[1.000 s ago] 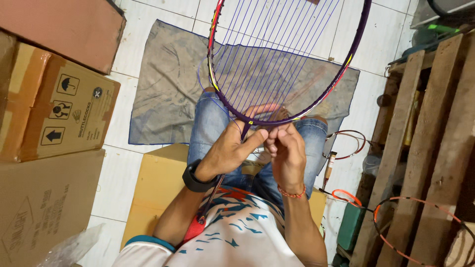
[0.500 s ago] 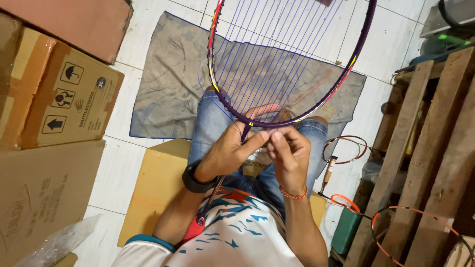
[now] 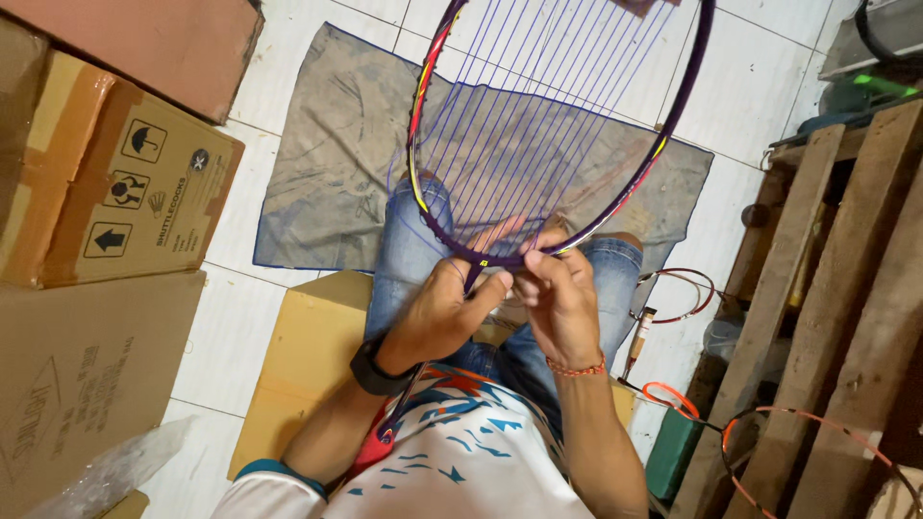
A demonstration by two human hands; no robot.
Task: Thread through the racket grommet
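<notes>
White tiled floor (image 3: pixel 288 86) with dark grout lines. Grey, stained cloth (image 3: pixel 336 163) spread on it beyond the hands. Stacked cardboard boxes (image 3: pixel 115 202) left of the hands. Rough wooden pallet (image 3: pixel 836 288) to their right. Even, soft light.

The racket head (image 3: pixel 558 125) has tilted slightly rightward while both hands shifted a little along its lower frame

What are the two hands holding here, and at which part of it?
Both hold a purple badminton racket at the base of its strung head, by the throat: left hand around the frame there, right hand pinching beside it with its fingers.
</notes>
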